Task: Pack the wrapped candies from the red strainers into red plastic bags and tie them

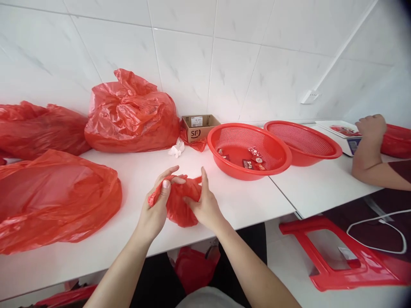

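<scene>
Both my hands hold a small crumpled red plastic bag (178, 200) just above the white table (244, 201). My left hand (158, 204) pinches its upper left edge between thumb and fingers. On the bag's right side, my right hand (203, 201) is closed on the plastic, fingers pressed into it. A red mesh basket (279, 155) with a few small red packets (253, 160) in it stands just right of my hands.
Large stuffed red bags lie at the left (54, 196) and by the tiled wall (131, 115). A small cardboard box (199, 127) and crumpled tissue (177, 148) sit behind. A second red basket (302, 141) and another person's arm (369, 149) are at right. A red stool (340, 252) stands below.
</scene>
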Motion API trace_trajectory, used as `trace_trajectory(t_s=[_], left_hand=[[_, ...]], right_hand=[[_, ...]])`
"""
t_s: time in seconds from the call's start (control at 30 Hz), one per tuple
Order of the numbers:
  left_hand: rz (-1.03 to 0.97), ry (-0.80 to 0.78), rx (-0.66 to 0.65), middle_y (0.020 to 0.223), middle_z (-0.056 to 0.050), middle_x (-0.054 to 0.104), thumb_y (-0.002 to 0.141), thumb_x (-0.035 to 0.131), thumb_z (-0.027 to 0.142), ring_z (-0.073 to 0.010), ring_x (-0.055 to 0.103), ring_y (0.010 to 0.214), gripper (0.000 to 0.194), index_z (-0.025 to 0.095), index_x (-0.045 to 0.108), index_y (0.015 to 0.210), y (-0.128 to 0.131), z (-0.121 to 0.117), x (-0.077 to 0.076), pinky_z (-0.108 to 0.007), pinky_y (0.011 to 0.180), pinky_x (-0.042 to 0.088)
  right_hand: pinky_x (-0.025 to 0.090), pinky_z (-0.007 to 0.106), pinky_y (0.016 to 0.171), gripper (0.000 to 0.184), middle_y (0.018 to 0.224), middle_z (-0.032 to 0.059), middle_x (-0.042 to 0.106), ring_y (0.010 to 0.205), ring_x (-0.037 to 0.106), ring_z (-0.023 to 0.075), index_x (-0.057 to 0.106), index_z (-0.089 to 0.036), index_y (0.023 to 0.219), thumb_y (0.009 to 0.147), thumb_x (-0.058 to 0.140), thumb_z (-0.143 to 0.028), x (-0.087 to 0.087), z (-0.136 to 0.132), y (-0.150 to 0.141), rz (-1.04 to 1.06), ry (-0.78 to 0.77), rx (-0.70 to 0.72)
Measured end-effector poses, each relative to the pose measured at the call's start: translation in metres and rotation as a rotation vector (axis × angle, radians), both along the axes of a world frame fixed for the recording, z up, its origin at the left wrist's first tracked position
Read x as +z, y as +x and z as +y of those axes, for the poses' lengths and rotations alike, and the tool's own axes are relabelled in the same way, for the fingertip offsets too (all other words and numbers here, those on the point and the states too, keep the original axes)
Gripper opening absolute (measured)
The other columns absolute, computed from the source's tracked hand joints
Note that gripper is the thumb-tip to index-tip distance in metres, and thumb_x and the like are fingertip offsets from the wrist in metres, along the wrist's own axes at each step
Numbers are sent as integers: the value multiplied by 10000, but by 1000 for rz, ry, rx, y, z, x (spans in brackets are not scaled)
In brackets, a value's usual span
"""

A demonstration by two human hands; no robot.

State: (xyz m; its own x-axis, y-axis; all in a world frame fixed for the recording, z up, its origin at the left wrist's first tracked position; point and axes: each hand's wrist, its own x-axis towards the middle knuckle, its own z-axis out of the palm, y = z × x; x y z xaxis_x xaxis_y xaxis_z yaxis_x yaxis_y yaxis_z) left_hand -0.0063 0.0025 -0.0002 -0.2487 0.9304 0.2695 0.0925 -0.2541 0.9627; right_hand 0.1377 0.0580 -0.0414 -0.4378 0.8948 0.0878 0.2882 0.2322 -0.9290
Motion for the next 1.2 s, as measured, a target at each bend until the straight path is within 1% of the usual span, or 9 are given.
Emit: trace_trajectory(t_s=[0.07,0.17,0.37,0.5,0.63,0.73,0.93,1.03,1.2], left_hand=[[-66,3,38,1541,-25,373,971,391,500,-282,503,1301,394,217,666,956,-4,-3,-2,-466,1128,360],[-159,11,93,1558,-18,342,970,374,508,-293,515,1287,381,237,640,953,-13,-8,-5,-472,1051,455],[254,84,146,1461,-41,427,987,380,434,-270,447,1330,345,256,674,1013,-8,-20,-18,-464,1138,349],[416,182,148,1406,-60,407,989,390,399,-245,498,1237,336,277,695,1056,4,-21,-36,-432,1052,444],[492,292,256,1263,-79,441,973,425,421,-211,547,1056,341,262,724,1018,3,-20,-51,-408,937,510],[481,327,304,1148,-79,459,951,458,465,-212,533,1022,355,249,739,935,2,-22,-58,-413,915,523],[413,316,279,1093,-98,514,902,564,444,-268,566,1064,298,257,679,1103,15,-30,-63,-437,834,578],[433,310,248,1130,-104,528,875,620,385,-299,553,1124,247,263,715,1068,14,-33,-66,-478,923,542],[533,343,46,1289,-103,486,960,462,257,-298,517,1196,387,340,594,1314,0,-36,-69,-507,967,517]], right_hand=[[321,553,1091,882,1216,93,660,1177,589,274,84,-283,1563,810,505,-101,-15,6,5,-178,111,8],[209,522,1168,671,1259,75,653,1215,563,262,463,-276,1429,796,488,-56,-19,18,16,-245,246,55],[434,403,1037,416,1303,47,637,1228,567,245,616,-276,1287,932,512,-466,7,20,27,164,-100,315],[464,371,955,375,1135,43,714,1094,633,233,734,-250,1048,946,473,-500,12,17,13,121,-50,282],[464,302,829,325,933,31,740,897,658,188,740,-238,898,966,465,-397,3,12,3,11,132,147],[442,287,753,377,845,43,728,811,644,183,727,-222,839,972,438,-425,-5,13,5,-98,138,-3],[401,319,733,500,762,41,696,765,610,200,673,-218,632,868,512,-627,0,31,-4,-282,44,71],[426,322,798,285,881,28,711,864,624,200,676,-224,750,776,669,-508,9,38,-14,-89,-30,152],[481,344,862,221,1067,53,704,961,661,172,466,-232,887,916,451,-450,29,37,-14,440,-346,277]])
